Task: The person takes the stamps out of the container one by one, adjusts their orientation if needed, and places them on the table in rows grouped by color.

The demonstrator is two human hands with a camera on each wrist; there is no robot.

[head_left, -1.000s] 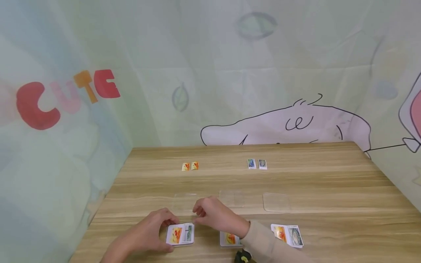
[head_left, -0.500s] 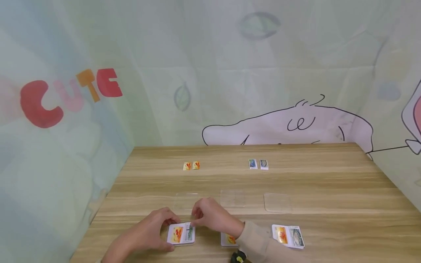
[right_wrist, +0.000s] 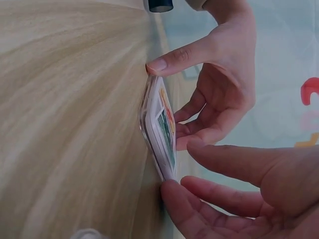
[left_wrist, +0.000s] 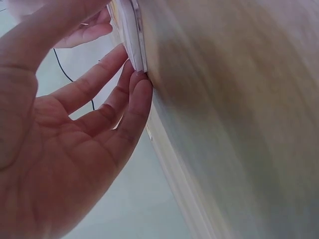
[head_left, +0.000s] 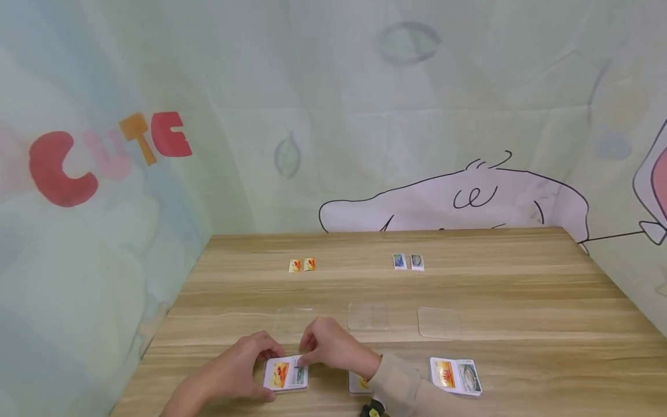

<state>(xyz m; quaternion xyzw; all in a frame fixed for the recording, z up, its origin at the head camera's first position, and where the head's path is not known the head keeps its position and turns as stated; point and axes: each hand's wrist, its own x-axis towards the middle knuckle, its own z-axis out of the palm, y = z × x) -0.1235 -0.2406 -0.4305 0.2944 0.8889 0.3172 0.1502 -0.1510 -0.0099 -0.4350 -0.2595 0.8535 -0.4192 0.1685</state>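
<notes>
My left hand (head_left: 237, 366) holds a flat clear-edged case (head_left: 268, 381) on the table, thumb along its near edge and fingers at the far edge. A white face on the case bears a red-and-yellow picture (head_left: 280, 375) on the left and a small green picture (head_left: 299, 377) on the right. My right hand (head_left: 336, 349) is at the case's right side, its thumb over the green picture. In the right wrist view, an index fingertip (right_wrist: 172, 191) touches the case's corner (right_wrist: 167, 172); the right thumb (right_wrist: 219, 157) stands apart from it, close above the picture.
A second case (head_left: 358, 383) lies partly under my right forearm; a third (head_left: 455, 376) lies farther right. Three transparent plastic plates (head_left: 367, 317) form a row beyond. At the back lie two orange picture pieces (head_left: 310, 264) and two bluish-grey ones (head_left: 417, 262).
My right hand has moved slightly left and toward me, bringing its thumb over the green picture. My left hand keeps its hold on the case.
</notes>
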